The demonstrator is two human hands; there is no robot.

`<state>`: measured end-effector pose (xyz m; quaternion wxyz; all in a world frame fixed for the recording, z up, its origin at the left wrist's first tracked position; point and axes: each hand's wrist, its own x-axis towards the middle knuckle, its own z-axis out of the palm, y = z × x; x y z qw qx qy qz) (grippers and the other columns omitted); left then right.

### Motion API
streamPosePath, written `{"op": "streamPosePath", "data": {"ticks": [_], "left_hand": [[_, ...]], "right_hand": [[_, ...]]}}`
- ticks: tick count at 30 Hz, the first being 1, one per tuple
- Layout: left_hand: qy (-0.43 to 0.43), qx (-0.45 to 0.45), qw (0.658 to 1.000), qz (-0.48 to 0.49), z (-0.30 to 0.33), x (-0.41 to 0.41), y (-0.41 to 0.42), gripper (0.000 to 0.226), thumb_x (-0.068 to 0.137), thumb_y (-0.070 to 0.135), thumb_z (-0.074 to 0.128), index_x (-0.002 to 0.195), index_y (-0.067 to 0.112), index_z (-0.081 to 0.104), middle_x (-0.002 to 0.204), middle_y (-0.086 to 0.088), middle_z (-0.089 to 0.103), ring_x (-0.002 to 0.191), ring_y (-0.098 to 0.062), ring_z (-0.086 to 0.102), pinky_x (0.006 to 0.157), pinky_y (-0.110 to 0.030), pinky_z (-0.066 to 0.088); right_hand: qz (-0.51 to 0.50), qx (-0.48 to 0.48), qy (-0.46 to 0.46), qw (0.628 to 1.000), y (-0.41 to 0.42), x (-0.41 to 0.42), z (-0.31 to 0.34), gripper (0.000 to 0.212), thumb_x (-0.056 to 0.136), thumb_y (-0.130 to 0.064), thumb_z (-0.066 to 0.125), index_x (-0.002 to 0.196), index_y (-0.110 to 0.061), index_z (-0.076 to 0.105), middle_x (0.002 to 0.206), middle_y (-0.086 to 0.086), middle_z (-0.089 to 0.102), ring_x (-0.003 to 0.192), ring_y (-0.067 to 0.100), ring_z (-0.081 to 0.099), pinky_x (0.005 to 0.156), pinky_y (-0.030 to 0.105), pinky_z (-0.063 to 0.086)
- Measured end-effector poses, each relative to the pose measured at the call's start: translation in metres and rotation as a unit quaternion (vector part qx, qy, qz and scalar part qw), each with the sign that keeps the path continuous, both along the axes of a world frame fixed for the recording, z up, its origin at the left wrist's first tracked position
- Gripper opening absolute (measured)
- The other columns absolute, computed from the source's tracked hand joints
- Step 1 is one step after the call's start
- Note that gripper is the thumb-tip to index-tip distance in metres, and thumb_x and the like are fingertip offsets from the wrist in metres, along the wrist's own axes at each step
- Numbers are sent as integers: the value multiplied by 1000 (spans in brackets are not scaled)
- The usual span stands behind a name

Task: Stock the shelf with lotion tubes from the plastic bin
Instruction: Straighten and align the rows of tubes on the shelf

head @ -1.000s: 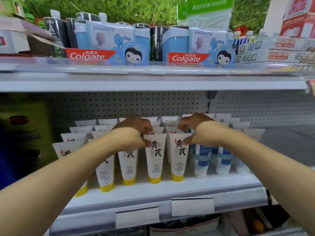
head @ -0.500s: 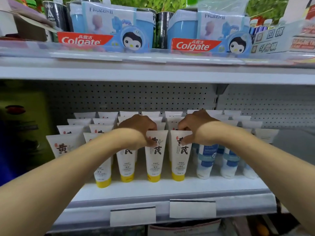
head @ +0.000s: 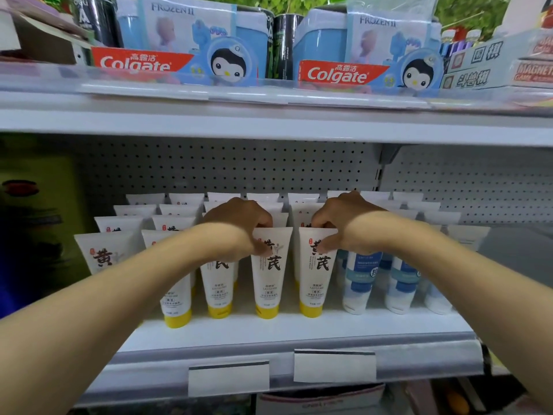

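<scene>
- The left grip (head: 239, 224) is pinching the crimped top of a front-row lotion tube (head: 269, 274), thumb in front, fingers curling behind.
- The right grip (head: 344, 223) is pinching the neighbouring tube (head: 314, 274) likewise.
- Both tubes are standing cap-down on the shelf (head: 299, 327) (white bodies, yellow caps, black characters), just beside each other between the grips.

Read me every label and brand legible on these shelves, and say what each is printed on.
"Colgate" and "高露洁": left toothpaste box and right toothpaste box.
"FROZEN II": both blue gift sets, left, right.
"黄芪": yellow-capped lotion tubes, such as the one at far left.
"围棋": game box.
"斗兽棋": box below it.
Small print on tubes, blue tube labels, blank shelf tags: unreadable.
</scene>
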<state>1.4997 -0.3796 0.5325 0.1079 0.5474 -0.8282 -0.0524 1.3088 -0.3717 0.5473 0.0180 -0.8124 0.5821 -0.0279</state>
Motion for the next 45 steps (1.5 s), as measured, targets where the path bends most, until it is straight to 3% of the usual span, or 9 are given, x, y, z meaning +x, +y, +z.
{"op": "streamPosePath", "data": {"ticks": [4,9,15,18,21,29,33,38,45], "left_hand": [[3,1,1000,-2,0,-1,0,15,82,31,67,95,25,65,97,5,61,68,-7,52,52,-22,39],[0,-2,1000,-1,0,-1,0,16,82,32,67,96,25,65,99,4,63,87,-16,59,73,-30,50],[8,-1,1000,-11,-2,1,-3,11,81,36,67,89,30,62,97,7,61,73,-7,53,58,-24,41],[46,1,999,-20,3,7,-5,15,81,41,65,92,31,64,95,15,62,79,-3,57,66,-23,46],[98,-38,994,-25,13,13,-9,15,88,36,56,97,27,66,98,13,66,86,-6,61,72,-19,47],[101,-110,988,-36,27,22,-35,15,92,14,52,94,19,66,87,10,62,76,0,57,71,-7,44],[100,-88,991,-21,30,17,-55,13,89,11,56,90,14,69,89,3,67,81,-12,64,78,-25,54],[95,21,995,-17,30,9,-84,15,79,10,70,94,9,71,94,-2,70,97,-21,66,94,-38,51],[2,27,999,-27,21,-4,-104,18,76,22,75,93,17,71,80,14,60,83,-8,62,72,-18,49]], "right_hand": [[0,-4,3,1000,1,0,0,19,84,-30,67,103,-26,66,104,-4,65,99,22,53,79,28,42],[-1,-11,10,1000,1,0,0,22,85,-29,65,107,-27,66,108,-3,65,99,21,53,78,27,40],[6,-15,2,1000,0,-3,-1,20,83,-35,67,101,-28,65,102,-6,66,91,16,58,73,26,44],[12,-27,-52,998,2,-11,4,20,82,-40,66,99,-29,65,100,-12,65,90,9,59,75,23,45],[6,-91,-116,989,1,-18,11,16,90,-28,58,104,-26,66,99,-14,61,92,5,56,78,18,37],[2,-125,-97,987,-26,-28,11,26,97,-13,44,116,-17,61,120,-1,63,107,13,56,85,19,35],[10,-106,-85,991,-46,-28,12,22,94,-16,51,112,-16,63,117,-2,63,107,13,57,86,18,37],[18,-68,-68,995,-66,-21,12,26,88,-21,62,112,-14,64,115,1,62,105,16,56,89,22,41],[16,-16,-31,999,-83,-12,11,19,84,-22,67,102,-15,70,105,-1,69,95,15,63,90,30,50]]}}
